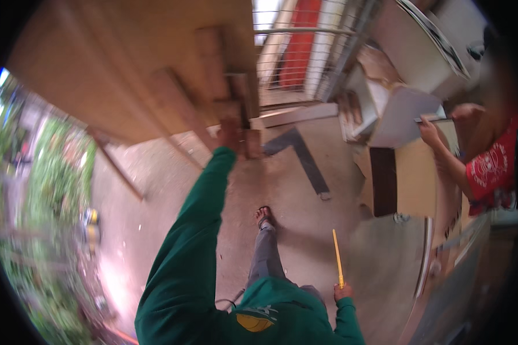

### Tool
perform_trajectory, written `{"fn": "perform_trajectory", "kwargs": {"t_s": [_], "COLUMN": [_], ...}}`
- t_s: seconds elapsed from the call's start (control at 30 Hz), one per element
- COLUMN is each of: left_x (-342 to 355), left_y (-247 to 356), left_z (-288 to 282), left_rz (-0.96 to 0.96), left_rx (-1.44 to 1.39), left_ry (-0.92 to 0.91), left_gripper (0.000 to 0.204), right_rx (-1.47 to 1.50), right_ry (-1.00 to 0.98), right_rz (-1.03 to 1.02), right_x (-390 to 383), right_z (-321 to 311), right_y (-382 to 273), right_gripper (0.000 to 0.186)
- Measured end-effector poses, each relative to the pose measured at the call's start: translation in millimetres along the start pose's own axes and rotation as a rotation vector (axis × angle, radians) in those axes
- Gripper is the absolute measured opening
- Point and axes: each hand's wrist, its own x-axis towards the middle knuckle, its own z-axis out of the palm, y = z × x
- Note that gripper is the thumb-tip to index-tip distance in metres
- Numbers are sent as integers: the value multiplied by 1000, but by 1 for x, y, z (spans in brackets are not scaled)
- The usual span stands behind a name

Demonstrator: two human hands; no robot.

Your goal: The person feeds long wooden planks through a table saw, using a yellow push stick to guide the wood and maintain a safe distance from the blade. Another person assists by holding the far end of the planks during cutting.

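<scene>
My left arm, in a green sleeve, stretches far forward. My left hand (229,135) is at a group of short wooden planks (216,66) standing against a large tan board (115,57). The hand is blurred against the wood, so its fingers are hard to make out, and I cannot tell whether it grips a plank. Low and to the right, my right hand (343,292) is closed around the lower end of a long thin yellow stick-like tool (338,259). The tool points forward, away from me, over the concrete floor.
A dark L-shaped piece (305,155) lies on the floor (172,241) ahead. Beyond stands a wire mesh panel (296,57). On the right, a person in a red shirt (495,167) holds a small object near cardboard boxes (417,178). Green plants (52,172) border the left.
</scene>
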Motion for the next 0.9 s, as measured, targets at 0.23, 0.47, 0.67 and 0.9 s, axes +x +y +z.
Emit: {"fn": "perform_trajectory", "kwargs": {"t_s": [0.23,0.47,0.67,0.9], "left_x": [202,171,-80,-389], "left_y": [-92,-117,-118,23], "left_z": [155,181,184,23], "left_rz": [311,483,291,-95], "left_rx": [211,508,252,338], "left_ry": [-43,51,-299,521], "left_gripper": [52,33,18,48], "right_rx": [-7,75,57,62], "right_ry": [-242,-224,-327,-334], "right_rz": [419,681,619,-264], "right_x": [-48,-76,10,73], "right_z": [-49,-38,-85,-102], "right_y": [-63,-58,-43,-69], "right_gripper": [46,52,47,53]}}
